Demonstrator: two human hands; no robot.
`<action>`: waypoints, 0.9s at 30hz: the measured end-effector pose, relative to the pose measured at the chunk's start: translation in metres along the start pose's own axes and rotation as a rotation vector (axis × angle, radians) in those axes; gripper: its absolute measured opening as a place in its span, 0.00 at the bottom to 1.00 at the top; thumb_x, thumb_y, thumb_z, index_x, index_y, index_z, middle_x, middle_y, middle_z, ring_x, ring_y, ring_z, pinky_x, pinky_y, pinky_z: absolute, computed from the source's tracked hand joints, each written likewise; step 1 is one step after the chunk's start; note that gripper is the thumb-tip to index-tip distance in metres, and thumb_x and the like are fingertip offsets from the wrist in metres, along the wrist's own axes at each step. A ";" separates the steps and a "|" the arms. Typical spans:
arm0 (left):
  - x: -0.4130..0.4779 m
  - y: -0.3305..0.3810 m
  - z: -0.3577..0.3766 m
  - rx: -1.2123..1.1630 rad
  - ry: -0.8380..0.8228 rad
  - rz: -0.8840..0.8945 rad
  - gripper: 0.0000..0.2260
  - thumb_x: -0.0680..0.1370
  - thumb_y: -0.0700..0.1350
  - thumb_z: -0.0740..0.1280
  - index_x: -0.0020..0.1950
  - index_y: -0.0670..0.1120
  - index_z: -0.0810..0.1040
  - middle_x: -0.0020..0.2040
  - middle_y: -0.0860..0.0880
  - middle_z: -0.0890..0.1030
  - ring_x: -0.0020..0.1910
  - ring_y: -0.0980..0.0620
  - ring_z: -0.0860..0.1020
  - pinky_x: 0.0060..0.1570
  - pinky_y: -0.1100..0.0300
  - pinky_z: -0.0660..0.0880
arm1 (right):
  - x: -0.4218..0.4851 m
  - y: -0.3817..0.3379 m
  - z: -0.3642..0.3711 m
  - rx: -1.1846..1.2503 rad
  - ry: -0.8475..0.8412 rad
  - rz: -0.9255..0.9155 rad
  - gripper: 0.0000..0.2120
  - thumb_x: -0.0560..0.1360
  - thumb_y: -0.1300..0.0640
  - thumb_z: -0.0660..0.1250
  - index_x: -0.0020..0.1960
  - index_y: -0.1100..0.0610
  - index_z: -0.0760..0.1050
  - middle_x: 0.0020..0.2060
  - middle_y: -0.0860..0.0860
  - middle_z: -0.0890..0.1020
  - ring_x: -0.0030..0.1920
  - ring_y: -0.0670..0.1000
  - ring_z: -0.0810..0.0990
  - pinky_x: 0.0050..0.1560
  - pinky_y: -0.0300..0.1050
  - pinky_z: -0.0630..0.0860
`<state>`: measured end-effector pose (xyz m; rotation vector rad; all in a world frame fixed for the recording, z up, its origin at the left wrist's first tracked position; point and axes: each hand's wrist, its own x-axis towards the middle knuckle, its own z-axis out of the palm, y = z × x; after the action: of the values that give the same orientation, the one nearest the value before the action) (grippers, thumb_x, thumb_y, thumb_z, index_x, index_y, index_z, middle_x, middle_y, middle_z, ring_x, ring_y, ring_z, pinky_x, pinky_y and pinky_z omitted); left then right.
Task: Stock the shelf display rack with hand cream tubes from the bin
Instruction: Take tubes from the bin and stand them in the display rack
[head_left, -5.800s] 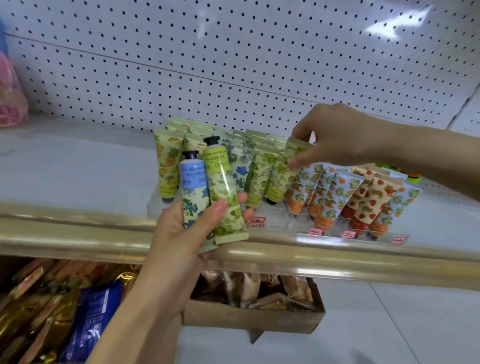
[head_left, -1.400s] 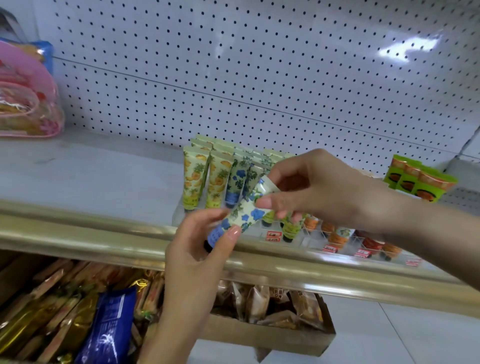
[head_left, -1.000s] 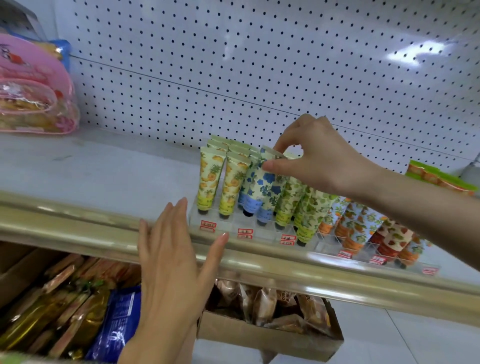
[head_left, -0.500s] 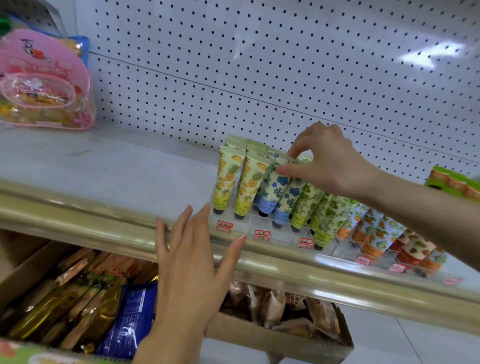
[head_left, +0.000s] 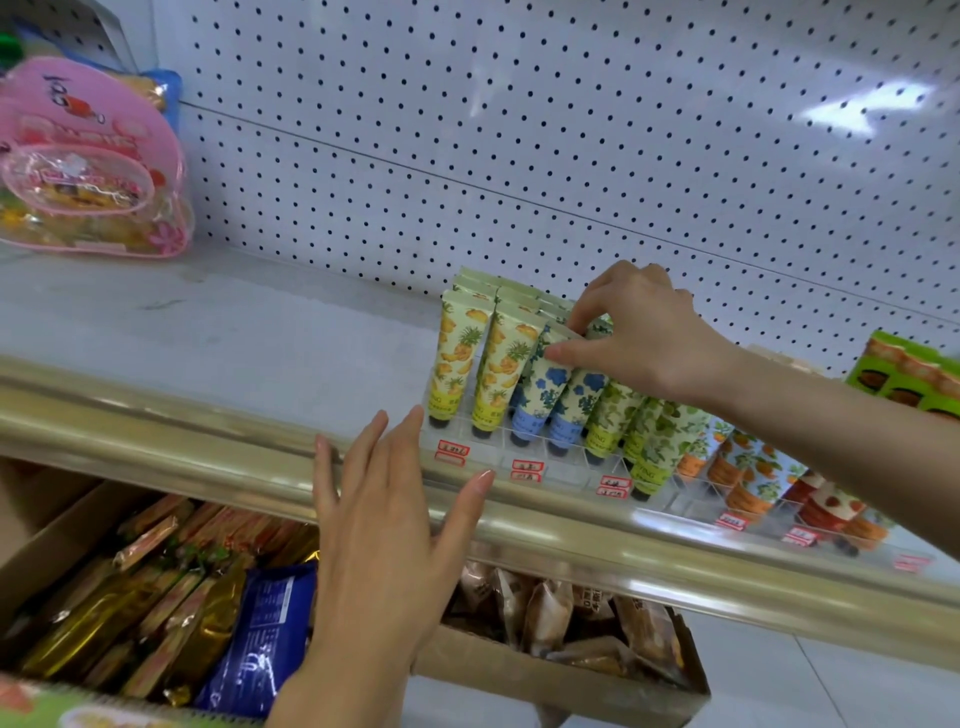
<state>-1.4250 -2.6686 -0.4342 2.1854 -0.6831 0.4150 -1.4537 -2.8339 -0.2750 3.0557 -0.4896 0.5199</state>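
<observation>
Left hand (head_left: 384, 525) flat over the shiny gold shelf edge (head_left: 156, 431), grip wide, same as 0.5 s ago. Clear plastic rack (head_left: 566, 470), front row: two yellow pineapple tubes (head_left: 457, 364), two blue-flower tubes (head_left: 540, 395), caps down. Right hand (head_left: 644, 338) grip pinches one blue tube's crimped top.

Your left hand (head_left: 379, 535) is bare, with long, slender fingers (head_left: 408, 447). The nails (head_left: 485, 475) run slightly past the fingertips, are filed to rounded ends and carry a faint gloss. Your left forearm (head_left: 332, 696) is uncovered down to the bottom edge of the view. Your right hand (head_left: 644, 343) is likewise bare, but its nails are too small to assess. Your right forearm (head_left: 841, 431) is uncovered as far as the right edge.
</observation>
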 end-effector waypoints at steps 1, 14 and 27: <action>0.000 0.000 0.000 -0.002 0.002 0.000 0.38 0.75 0.71 0.39 0.75 0.49 0.61 0.72 0.53 0.67 0.72 0.62 0.51 0.74 0.50 0.39 | 0.000 0.000 0.000 -0.002 -0.001 -0.002 0.11 0.72 0.44 0.70 0.44 0.53 0.78 0.56 0.53 0.72 0.62 0.55 0.64 0.53 0.46 0.56; 0.000 -0.001 0.001 -0.008 0.015 0.017 0.36 0.76 0.70 0.42 0.74 0.47 0.63 0.71 0.52 0.69 0.74 0.57 0.57 0.74 0.50 0.40 | 0.000 -0.003 -0.001 -0.068 -0.025 -0.022 0.16 0.71 0.44 0.71 0.53 0.53 0.78 0.58 0.53 0.71 0.63 0.55 0.64 0.54 0.47 0.57; -0.007 0.001 -0.001 -0.003 0.034 0.058 0.36 0.76 0.69 0.44 0.77 0.47 0.56 0.76 0.49 0.60 0.74 0.60 0.49 0.75 0.51 0.39 | -0.019 0.002 -0.023 -0.126 -0.038 -0.133 0.22 0.73 0.44 0.67 0.66 0.49 0.72 0.67 0.51 0.67 0.69 0.53 0.61 0.65 0.52 0.57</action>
<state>-1.4316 -2.6665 -0.4366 2.1554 -0.7295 0.4795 -1.4785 -2.8291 -0.2597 2.9554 -0.3048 0.4099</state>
